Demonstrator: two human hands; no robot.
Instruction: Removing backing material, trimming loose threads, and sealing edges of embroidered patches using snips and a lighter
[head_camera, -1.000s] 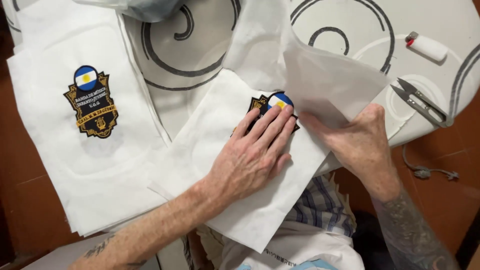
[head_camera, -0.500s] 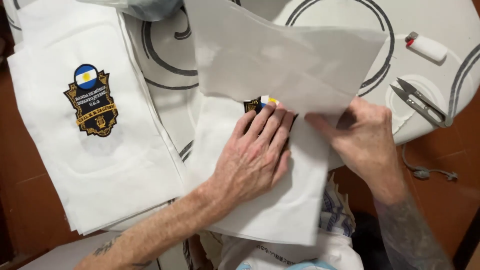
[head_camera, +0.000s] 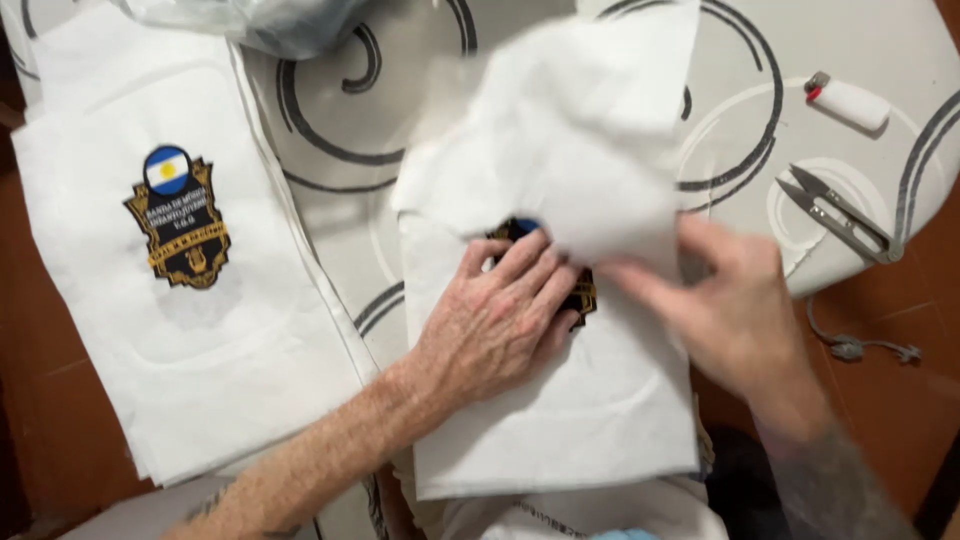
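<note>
Hands at work over a white fabric piece (head_camera: 560, 420) lying on the grey table (head_camera: 620, 30) with dark ring markings. We note the left hand (head_camera: 495, 325) laid flat on it, palm down, fingers (head_camera: 525, 262) slightly spread and pressing on a dark embroidered badge (head_camera: 585, 292), of which only small parts show past the fingertips. The right hand (head_camera: 735, 315) is blurred; it appears to pinch a thin white backing sheet (head_camera: 580, 150) that rises above the badge, though we cannot tell exactly how its fingers close.

Key relation: the badge sits directly under and just ahead of the left fingertips, the sheet's lifted edge just beside it on the right-hand side. The fabric piece runs lengthwise toward the person. The left hand is nearer the badge; the right is nearer the sheet.

Elsewhere: a stack of similar white pieces (head_camera: 200, 330) at left with a full badge (head_camera: 180, 218) showing, thread snips (head_camera: 835, 215) and a white lighter (head_camera: 848, 100) at right, well apart.
</note>
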